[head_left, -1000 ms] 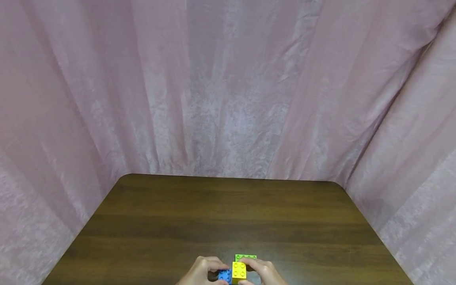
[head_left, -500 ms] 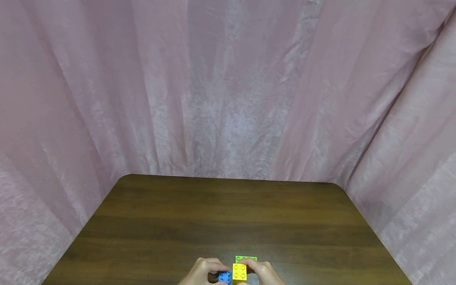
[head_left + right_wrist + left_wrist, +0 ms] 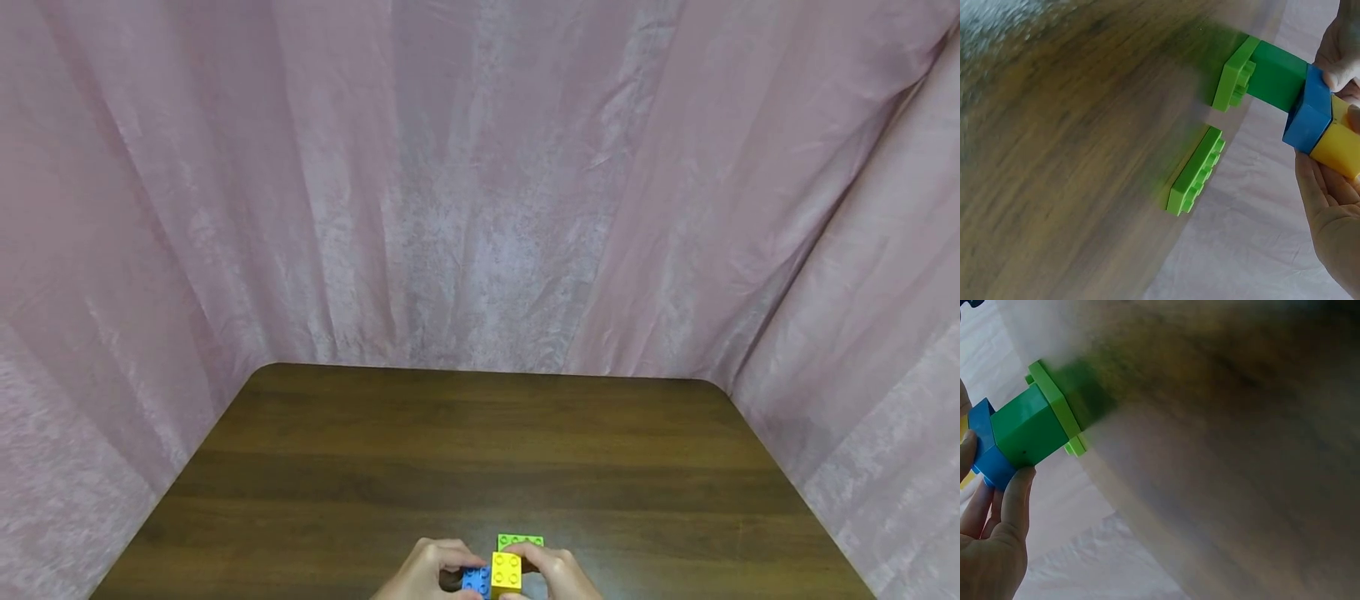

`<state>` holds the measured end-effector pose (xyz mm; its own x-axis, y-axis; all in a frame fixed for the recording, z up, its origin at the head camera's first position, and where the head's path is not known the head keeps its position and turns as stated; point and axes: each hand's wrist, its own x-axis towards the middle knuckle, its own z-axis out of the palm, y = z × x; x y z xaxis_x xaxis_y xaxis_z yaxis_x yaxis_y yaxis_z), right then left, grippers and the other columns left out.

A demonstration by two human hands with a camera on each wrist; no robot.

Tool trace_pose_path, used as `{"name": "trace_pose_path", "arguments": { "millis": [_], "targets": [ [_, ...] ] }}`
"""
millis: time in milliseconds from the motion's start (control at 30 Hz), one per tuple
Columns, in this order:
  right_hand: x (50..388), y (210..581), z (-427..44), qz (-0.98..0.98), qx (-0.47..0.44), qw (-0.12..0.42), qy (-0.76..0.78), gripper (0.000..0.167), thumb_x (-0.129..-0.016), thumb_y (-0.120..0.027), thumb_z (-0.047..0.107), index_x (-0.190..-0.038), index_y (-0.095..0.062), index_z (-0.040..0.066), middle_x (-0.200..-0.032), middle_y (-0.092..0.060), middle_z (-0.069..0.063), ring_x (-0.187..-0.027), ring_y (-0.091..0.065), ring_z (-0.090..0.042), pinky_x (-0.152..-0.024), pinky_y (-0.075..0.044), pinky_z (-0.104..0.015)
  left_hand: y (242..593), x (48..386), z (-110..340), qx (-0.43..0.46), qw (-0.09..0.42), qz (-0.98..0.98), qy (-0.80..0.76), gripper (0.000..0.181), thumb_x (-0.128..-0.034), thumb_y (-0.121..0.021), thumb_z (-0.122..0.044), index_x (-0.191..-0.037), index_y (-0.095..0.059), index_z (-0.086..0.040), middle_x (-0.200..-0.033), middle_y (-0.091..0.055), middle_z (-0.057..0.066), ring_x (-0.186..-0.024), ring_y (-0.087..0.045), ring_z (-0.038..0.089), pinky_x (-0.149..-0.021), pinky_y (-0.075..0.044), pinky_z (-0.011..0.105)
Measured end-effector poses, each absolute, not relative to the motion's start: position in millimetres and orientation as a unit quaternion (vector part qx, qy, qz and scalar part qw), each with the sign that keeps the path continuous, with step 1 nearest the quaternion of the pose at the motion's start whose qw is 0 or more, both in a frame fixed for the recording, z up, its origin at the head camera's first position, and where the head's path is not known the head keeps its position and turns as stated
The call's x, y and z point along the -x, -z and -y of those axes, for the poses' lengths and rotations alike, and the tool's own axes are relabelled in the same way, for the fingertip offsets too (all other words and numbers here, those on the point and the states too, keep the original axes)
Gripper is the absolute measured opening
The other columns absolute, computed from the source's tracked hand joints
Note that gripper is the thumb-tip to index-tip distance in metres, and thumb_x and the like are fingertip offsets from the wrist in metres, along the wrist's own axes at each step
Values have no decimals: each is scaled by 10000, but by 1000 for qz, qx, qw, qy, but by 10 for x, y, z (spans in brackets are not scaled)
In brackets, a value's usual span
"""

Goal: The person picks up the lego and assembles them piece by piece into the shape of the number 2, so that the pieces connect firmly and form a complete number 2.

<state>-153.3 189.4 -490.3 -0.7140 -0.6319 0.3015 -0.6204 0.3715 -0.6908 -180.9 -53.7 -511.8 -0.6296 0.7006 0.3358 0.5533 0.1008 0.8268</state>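
Note:
My left hand [image 3: 431,573] pinches a blue toy building brick [image 3: 476,582], thumb and fingers at its sides. In the left wrist view this blue brick sits on a dark green block [image 3: 1030,425], which stands on a light green brick [image 3: 1055,397] on the table. My right hand [image 3: 558,575] grips a yellow brick [image 3: 506,570] with four-stud top, set on the blue brick and extending off to its right. From the right wrist view, the yellow brick [image 3: 1340,150] lies against the studded side of the blue brick [image 3: 1311,111]; whether it is fully pressed on I cannot tell.
A separate light green brick [image 3: 1197,170], long and low with a row of studs, lies on the table just beyond my right hand. The brown wooden table [image 3: 480,450] stretches away to a pink curtain [image 3: 480,208] behind and at both sides.

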Motion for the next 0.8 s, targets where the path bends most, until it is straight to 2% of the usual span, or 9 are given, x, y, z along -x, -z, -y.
{"name": "trace_pose_path", "arguments": {
  "millis": [233, 333, 467, 600, 800],
  "targets": [
    [1531, 4863, -1911, -829, 360, 37, 425, 384, -907, -685, 147, -1179, -588, -107, -1074, -700, -250, -986, -684, -82, -765, -587, -296, 5117, 1804, 554, -425, 64, -748, -506, 279, -882, -709, -120, -1064, -700, 91, -901, -712, 177, -852, -592, -51, -688, -524, 164],
    [1544, 4845, -1942, -822, 361, 32, 439, 385, -919, -666, 131, -1208, -583, -109, -1114, -686, -262, -1017, -674, -83, -790, -582, -288, 5126, 1802, 559, -422, 65, -746, -510, 285, -883, -710, -122, -1072, -697, 91, -907, -711, 179, -860, -602, -48, -688, -534, 159],
    [1590, 4821, -2000, -818, 353, -41, 453, 248, -959, -565, 34, -1166, -632, -86, -1080, -706, -239, -1006, -682, -106, -787, -567, -241, 5142, 1804, 551, -409, 82, -739, -529, 311, -886, -710, -130, -1086, -685, 106, -923, -702, 205, -866, -599, -61, -690, -545, 152],
    [1666, 4824, -2075, -847, 301, -96, 427, 219, -984, -528, 53, -1113, -685, -27, -1048, -733, -181, -981, -691, -110, -771, -565, -227, 5133, 1791, 543, -397, 97, -737, -538, 323, -881, -719, -148, -1088, -688, 97, -935, -702, 208, -861, -583, -76, -696, -540, 141],
    [1774, 4881, -2194, -888, 263, -55, 373, 338, -935, -649, 199, -1165, -658, -48, -1119, -715, -189, -987, -697, -271, -784, -583, -323, 5135, 1781, 538, -392, 99, -736, -543, 336, -868, -732, -149, -1089, -686, 100, -951, -707, 203, -874, -599, -61, -705, -547, 150]
  ]
}}
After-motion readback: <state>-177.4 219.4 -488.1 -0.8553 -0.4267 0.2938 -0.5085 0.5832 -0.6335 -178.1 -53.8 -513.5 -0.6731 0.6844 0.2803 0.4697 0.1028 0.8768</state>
